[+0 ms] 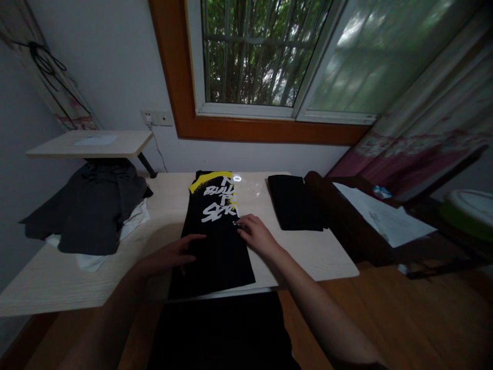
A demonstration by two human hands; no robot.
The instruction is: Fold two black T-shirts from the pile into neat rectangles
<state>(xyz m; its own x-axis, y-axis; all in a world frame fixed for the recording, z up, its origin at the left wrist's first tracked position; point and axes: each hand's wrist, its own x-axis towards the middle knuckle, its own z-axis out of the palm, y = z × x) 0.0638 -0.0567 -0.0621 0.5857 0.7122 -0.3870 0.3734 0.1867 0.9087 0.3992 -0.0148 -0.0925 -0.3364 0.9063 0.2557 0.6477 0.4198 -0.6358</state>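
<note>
A black shirt with yellow trim and white lettering lies folded lengthwise into a narrow strip on the light wooden table. My left hand rests flat on the strip's left edge, fingers stretched out. My right hand sits at the strip's right edge with the fingertips pinched together on the fabric near the lettering. The strip's lower end reaches the table's front edge.
A folded black garment lies on the table to the right. A heap of dark grey and white clothes covers the table's left end. A dark wooden bench with papers stands right; a small side table stands at the back left.
</note>
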